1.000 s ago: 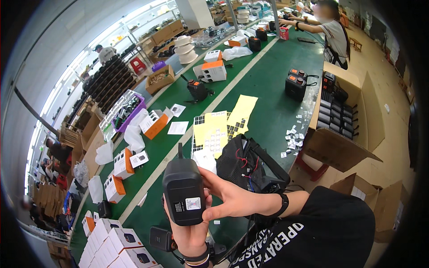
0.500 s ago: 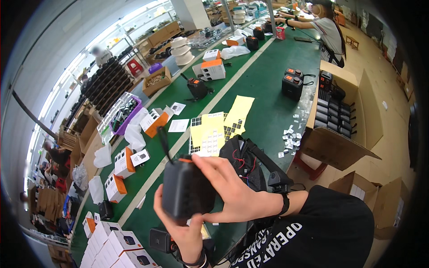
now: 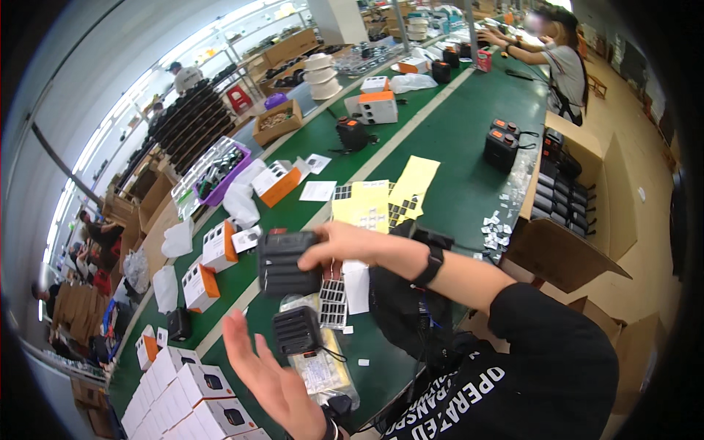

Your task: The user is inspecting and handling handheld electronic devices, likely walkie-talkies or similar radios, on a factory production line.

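Note:
My right hand [image 3: 343,245] grips a black box-shaped device [image 3: 284,270] with ribbed sides, holding it over the green table. My left hand [image 3: 270,381] is free, its fingers stretched out and apart, below and left of that device. Between the two hands a second black ribbed device [image 3: 297,328] with a wrist strap rests on a clear plastic bag [image 3: 330,378] with yellowish contents. Beside it lies a sheet of black labels [image 3: 333,302]. Yellow label sheets [image 3: 370,204] are spread just beyond my right hand.
White-and-orange boxes [image 3: 220,246] line the left side, with stacked white boxes [image 3: 172,396] at lower left. A black bag [image 3: 400,308] lies close to my body. An open carton [image 3: 565,242] of black devices stands right. A co-worker [image 3: 561,66] works at the far end.
My left hand has let go of the black device and opened; my right hand alone holds it, now turned with its ribbed side showing. The whole view has shifted slightly.

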